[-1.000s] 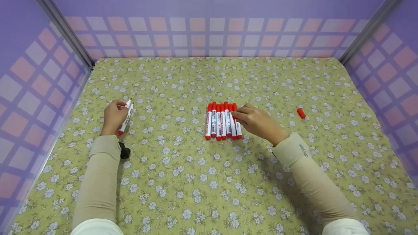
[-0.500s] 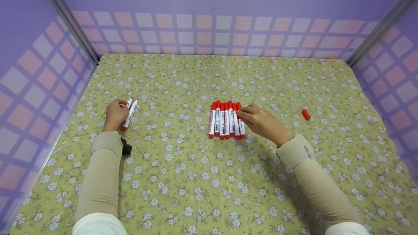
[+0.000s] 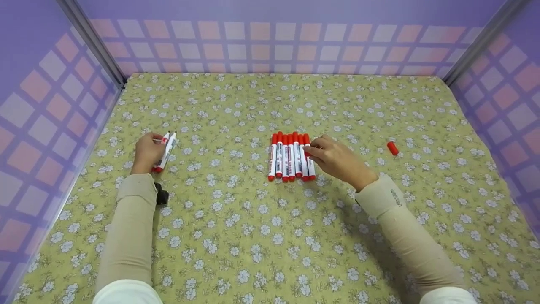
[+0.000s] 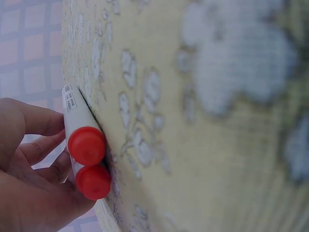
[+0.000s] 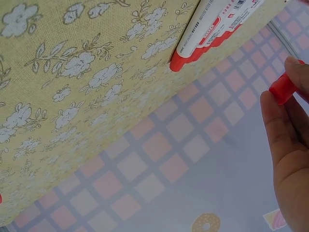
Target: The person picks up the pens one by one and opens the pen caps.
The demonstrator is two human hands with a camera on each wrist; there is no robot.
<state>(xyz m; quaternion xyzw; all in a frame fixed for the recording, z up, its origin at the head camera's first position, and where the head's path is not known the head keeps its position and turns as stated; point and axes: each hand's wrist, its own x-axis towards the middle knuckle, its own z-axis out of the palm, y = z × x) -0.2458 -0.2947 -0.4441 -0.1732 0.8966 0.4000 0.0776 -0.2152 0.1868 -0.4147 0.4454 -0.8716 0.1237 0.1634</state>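
At the left of the head view, my left hand (image 3: pixel 147 152) holds an uncapped white marker (image 3: pixel 165 139), its dark tip pointing away. A second uncapped marker (image 3: pixel 169 148) lies alongside it on the cloth. The left wrist view shows both red end plugs (image 4: pixel 87 146) together, the fingers curled against the barrels. My right hand (image 3: pixel 337 159) pinches a red marker cap (image 5: pixel 284 89) between thumb and fingers, just above the right end of a row of several capped markers (image 3: pixel 291 156). These lie side by side, red caps facing the far wall.
Another red cap (image 3: pixel 392 148) lies alone on the right. A yellow flowered cloth (image 3: pixel 236 253) covers the table. Purple checked panels (image 3: pixel 270 42) stand at the back and both sides. A black device (image 3: pixel 161 195) sits at my left wrist.
The two uncapped markers at the left have shifted slightly and now lie closer together than half a second ago. The right hand stays beside the row, still pinching the cap.
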